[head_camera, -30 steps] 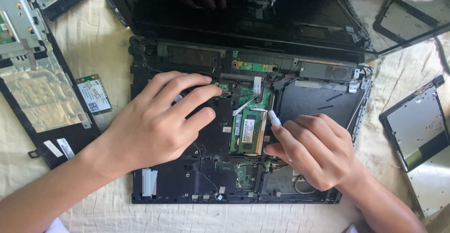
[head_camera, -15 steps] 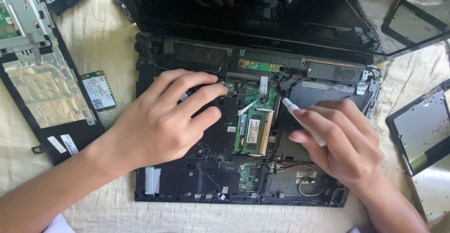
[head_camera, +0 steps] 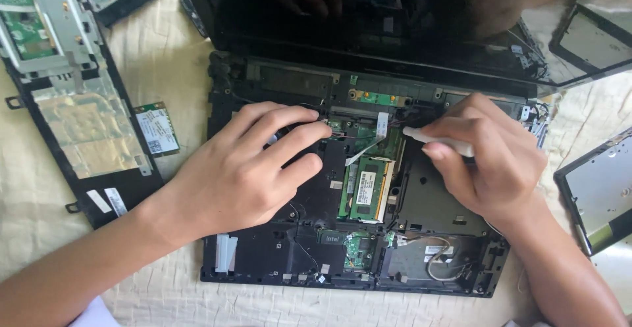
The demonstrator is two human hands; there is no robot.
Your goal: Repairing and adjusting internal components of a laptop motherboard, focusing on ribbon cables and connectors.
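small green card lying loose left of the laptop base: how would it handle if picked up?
The small green card looks thin and flat, so probably light and stiff. It lies flush on the cream cloth, so likely needs an edge pinch. Bare circuitry suggests it is fragile.

Head view. An opened laptop base (head_camera: 263, 261) lay on a cream quilted cloth (head_camera: 164, 57), its dark screen (head_camera: 408, 31) tilted back. The left hand (head_camera: 243, 172) rested flat on the base, fingertips beside a green memory module (head_camera: 367, 189). The right hand (head_camera: 490, 159) pinched a white tool (head_camera: 440, 141), its tip just above the module's upper edge. A small green card (head_camera: 157, 128) lay beside a detached black panel (head_camera: 79, 129) at left; a drive (head_camera: 602, 192) lay at right.
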